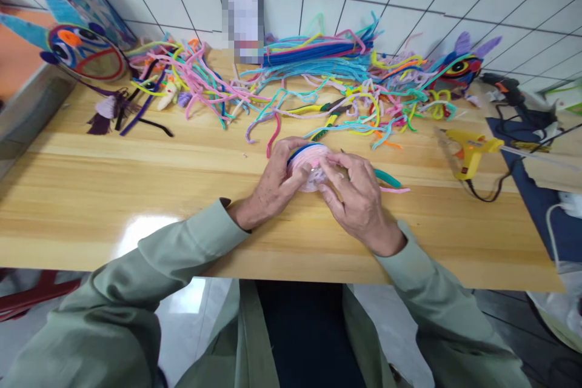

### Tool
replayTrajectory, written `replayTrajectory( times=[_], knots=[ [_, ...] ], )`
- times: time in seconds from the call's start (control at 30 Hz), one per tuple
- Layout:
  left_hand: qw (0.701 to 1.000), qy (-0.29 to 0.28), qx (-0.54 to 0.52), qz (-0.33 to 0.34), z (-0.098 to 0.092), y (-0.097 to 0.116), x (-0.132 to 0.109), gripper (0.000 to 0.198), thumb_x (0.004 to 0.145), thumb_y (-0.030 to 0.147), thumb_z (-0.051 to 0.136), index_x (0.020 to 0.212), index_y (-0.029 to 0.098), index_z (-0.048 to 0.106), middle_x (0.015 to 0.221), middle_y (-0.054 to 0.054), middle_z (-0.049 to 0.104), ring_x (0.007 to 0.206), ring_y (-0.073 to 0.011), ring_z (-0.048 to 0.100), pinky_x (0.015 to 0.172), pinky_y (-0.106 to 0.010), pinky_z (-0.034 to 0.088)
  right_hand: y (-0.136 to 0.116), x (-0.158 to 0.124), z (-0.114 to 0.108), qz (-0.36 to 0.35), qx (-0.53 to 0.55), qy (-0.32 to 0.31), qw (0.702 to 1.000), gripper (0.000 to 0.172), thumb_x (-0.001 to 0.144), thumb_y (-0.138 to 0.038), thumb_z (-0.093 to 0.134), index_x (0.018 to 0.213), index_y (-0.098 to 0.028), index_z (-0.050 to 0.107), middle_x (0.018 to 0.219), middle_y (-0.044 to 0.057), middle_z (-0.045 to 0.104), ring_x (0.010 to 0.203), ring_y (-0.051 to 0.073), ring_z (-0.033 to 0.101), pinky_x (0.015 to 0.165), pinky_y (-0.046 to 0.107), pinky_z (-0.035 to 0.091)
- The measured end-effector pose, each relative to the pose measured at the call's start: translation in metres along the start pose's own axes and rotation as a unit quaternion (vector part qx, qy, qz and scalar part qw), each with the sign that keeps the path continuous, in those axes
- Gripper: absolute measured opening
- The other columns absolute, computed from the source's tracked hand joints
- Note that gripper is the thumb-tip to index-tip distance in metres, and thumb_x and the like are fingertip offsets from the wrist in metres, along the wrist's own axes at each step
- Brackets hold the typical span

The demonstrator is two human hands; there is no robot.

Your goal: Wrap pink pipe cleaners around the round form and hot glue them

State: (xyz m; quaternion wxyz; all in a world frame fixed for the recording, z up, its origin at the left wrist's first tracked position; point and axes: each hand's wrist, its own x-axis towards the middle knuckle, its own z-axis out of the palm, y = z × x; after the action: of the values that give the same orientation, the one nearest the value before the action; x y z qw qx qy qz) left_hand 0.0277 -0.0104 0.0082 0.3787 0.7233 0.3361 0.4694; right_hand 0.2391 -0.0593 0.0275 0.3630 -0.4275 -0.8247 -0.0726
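Between my hands, low over the table, is a rounded pink piece (310,156) of coiled pipe cleaners, with a dark blue strand along its upper left edge and a paler, shiny part at the bottom. My left hand (278,180) wraps its left side, thumb across the front. The fingers of my right hand (357,194) press on the pink piece from the right, fingertips bent onto its face. Past my right hand a teal pipe cleaner (387,179) and a pink strand (395,190) stick out; where they begin is hidden. Yellow-and-black pliers (330,118) lie just beyond my hands.
A yellow glue gun (470,148) with a cord stands at the right, a black glue gun (507,94) behind it. Loose pipe cleaners (222,88) and a blue bundle (313,54) line the wall. Colourful masks, one (86,51) at the left, another (461,66) at the right, flank them.
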Motion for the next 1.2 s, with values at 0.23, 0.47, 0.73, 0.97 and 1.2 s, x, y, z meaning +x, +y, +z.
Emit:
replayTrajectory(
  times=[0.23,0.47,0.73,0.97,1.2],
  knots=[
    [1.0,0.008,-0.008,-0.009,-0.003,-0.007,0.003,0.042,0.108,0.056,0.065,0.135,0.025,0.055,0.137,-0.012,0.063,0.133,-0.0287,0.063,0.119,-0.05,0.053,0.0,-0.002,0.002,-0.015,0.02,0.001,1.0,0.058,0.107,-0.022,0.066,0.163,-0.026,0.056,0.139,0.017,0.071,0.126,0.035,0.069,0.102,0.06,0.062],
    [1.0,0.016,0.009,-0.008,-0.001,-0.006,0.002,0.043,0.108,0.058,0.064,0.134,0.026,0.053,0.136,-0.011,0.062,0.133,-0.028,0.063,0.119,-0.049,0.053,0.001,0.0,0.003,-0.013,0.028,0.016,0.999,0.057,0.106,-0.022,0.066,0.163,-0.029,0.057,0.139,0.014,0.074,0.126,0.034,0.071,0.107,0.06,0.06],
    [0.999,0.028,0.016,0.006,0.005,-0.007,0.0,0.045,0.109,0.06,0.063,0.137,0.027,0.054,0.137,-0.011,0.062,0.135,-0.0284,0.062,0.121,-0.049,0.052,0.004,0.001,0.009,-0.026,0.01,0.041,0.999,0.053,0.107,-0.021,0.064,0.159,-0.028,0.059,0.135,0.016,0.074,0.121,0.034,0.073,0.099,0.057,0.065],
    [0.998,0.016,0.038,0.039,0.002,-0.014,0.008,0.053,0.108,0.067,0.058,0.142,0.026,0.06,0.141,-0.013,0.067,0.138,-0.0317,0.061,0.124,-0.053,0.048,0.003,0.001,0.008,-0.017,0.023,0.014,0.999,0.074,0.106,-0.026,0.068,0.174,-0.036,0.04,0.142,0.017,0.069,0.128,0.04,0.07,0.103,0.063,0.064],
    [1.0,-0.009,0.004,0.023,-0.002,-0.015,0.01,0.056,0.109,0.069,0.056,0.141,0.024,0.062,0.147,-0.013,0.066,0.143,-0.0321,0.061,0.126,-0.053,0.049,0.004,0.001,0.01,0.0,0.033,-0.004,0.999,0.085,0.106,-0.027,0.068,0.177,-0.052,0.028,0.149,0.01,0.064,0.131,0.04,0.07,0.106,0.064,0.063]
  ],
)
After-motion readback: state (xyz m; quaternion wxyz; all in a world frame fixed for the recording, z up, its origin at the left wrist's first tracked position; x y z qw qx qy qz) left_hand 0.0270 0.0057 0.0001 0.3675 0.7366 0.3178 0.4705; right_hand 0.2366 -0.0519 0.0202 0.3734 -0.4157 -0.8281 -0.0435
